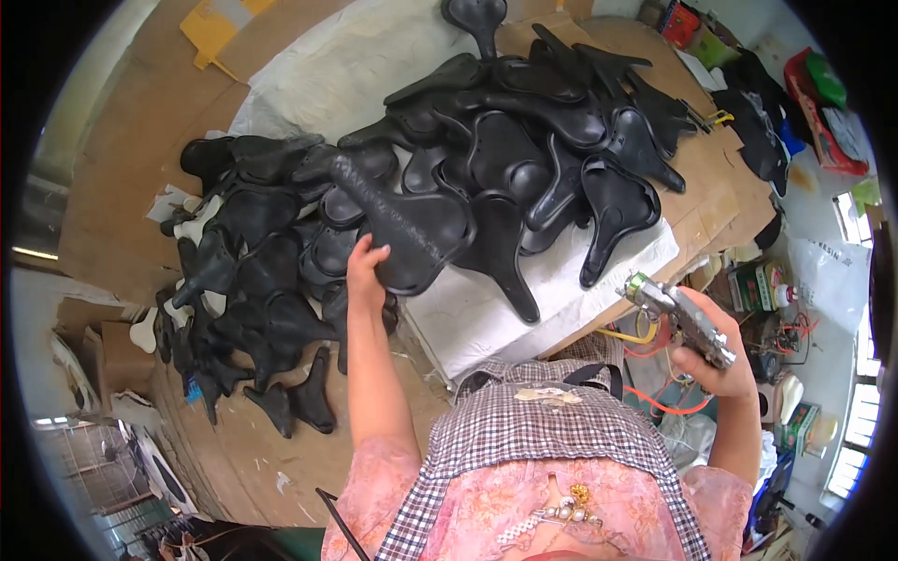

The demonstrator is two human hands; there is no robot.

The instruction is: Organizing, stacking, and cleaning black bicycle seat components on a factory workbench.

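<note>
Item: 1 black saddle shell [398,220], lifted over the heap of black shells [524,140] on the white-covered bench [468,318]. Your left hand [367,271] pinches its wide rear edge. Your right hand [716,351] is closed around a metal spray gun [678,313]. Handling, as judged: light, stiff moulded plastic, smooth; hold by the broad end, not the narrow nose.

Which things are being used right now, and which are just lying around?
In use:
left hand holding a black saddle
right hand holding a metal spray gun
saddle pile

Lying about:
cardboard
green box
red bag
orange hose
</note>
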